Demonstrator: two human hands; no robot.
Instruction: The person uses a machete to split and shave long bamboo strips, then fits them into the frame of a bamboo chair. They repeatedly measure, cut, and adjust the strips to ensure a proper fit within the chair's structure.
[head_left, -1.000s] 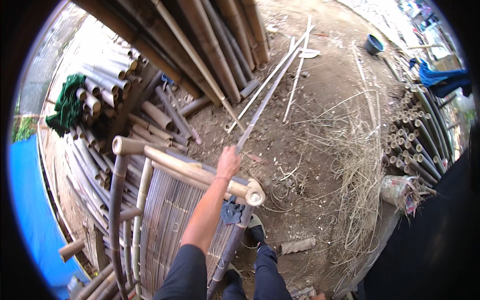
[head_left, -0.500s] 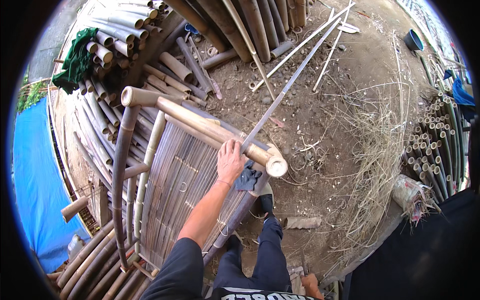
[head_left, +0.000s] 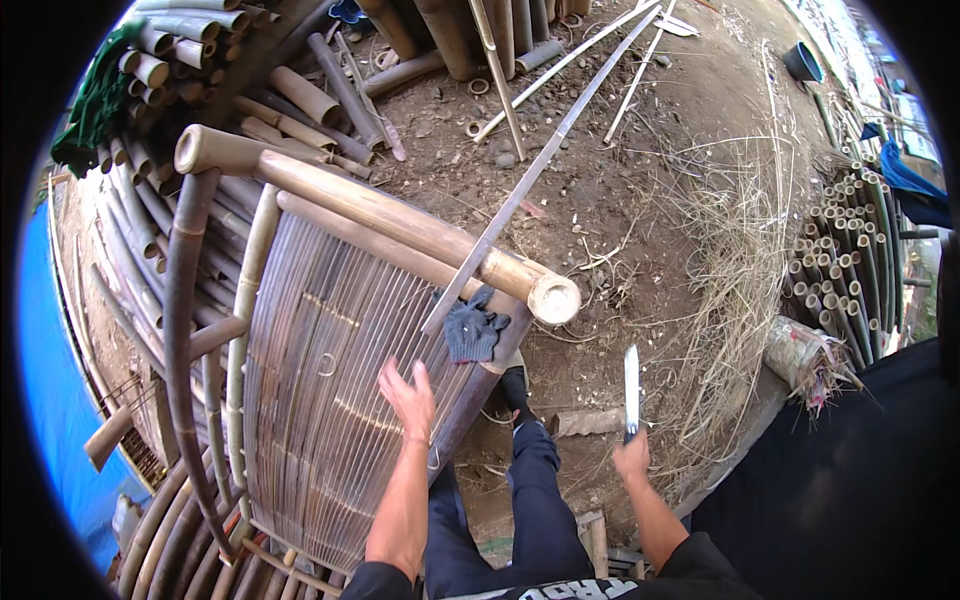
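Observation:
My left hand (head_left: 408, 402) hovers with fingers spread over the slatted bamboo seat (head_left: 300, 400) of a bamboo bench, holding nothing. In my right hand (head_left: 630, 457) is a knife (head_left: 632, 385) with a dark handle, its pale blade pointing away from me over the dirt ground. A long flat strip (head_left: 540, 165) lies across the thick bamboo rail (head_left: 370, 208), its near end on the slats and its far end out over the ground. Beside that near end, a grey knit glove (head_left: 474, 330) rests at the bench corner.
Stacked bamboo poles (head_left: 180, 30) fill the far left, with a blue tarp (head_left: 80, 400) nearby. Upright bamboo bundles (head_left: 845, 260) and a dark bucket (head_left: 803, 63) stand at right. Dry fibres (head_left: 740, 280) litter the ground; a split bamboo piece (head_left: 588, 422) lies by my foot.
My left hand has let go of the strip and drawn back toward me. My right hand has come up from the lower edge, bringing the knife into view. The view has shifted.

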